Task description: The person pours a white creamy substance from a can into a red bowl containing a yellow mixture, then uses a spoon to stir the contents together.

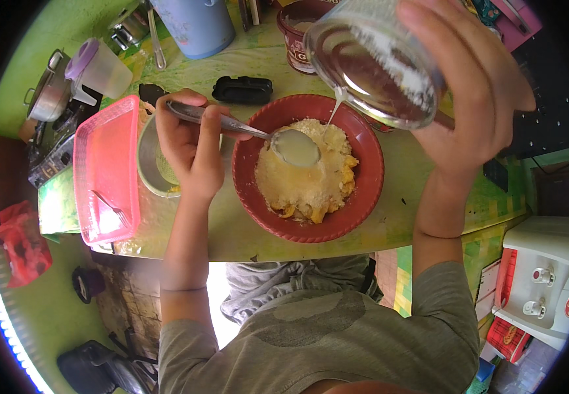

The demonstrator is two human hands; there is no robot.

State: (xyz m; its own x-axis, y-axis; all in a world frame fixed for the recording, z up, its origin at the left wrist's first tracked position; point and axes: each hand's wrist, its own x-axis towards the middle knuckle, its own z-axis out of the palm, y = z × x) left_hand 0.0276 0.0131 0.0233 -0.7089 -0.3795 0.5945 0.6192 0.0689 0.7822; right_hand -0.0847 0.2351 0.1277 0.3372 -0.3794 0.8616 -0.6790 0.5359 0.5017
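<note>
My left hand (193, 145) grips the handle of a metal spoon (295, 147), whose bowl is full of a pale creamy liquid above the red bowl (367, 197). With my right hand (476, 93) I hold a tin can (373, 69) tilted over the bowl's far right part. White residue clings to the can's base or inner side. From its rim a thin white stream (335, 109) runs down toward the bowl. Inside the bowl lies a yellow mashed mixture (309, 189), partly covered with pale powder and liquid. The spoon hides some of it.
Left of the bowl are a round metal pan (149, 172), partly behind my left hand, and a pink plastic tray (104, 182) with a fork (112, 209). Beyond are a black plastic case (242, 90), a blue container (195, 27) and a maroon tub (294, 42). A water dispenser (540, 276) stands at right.
</note>
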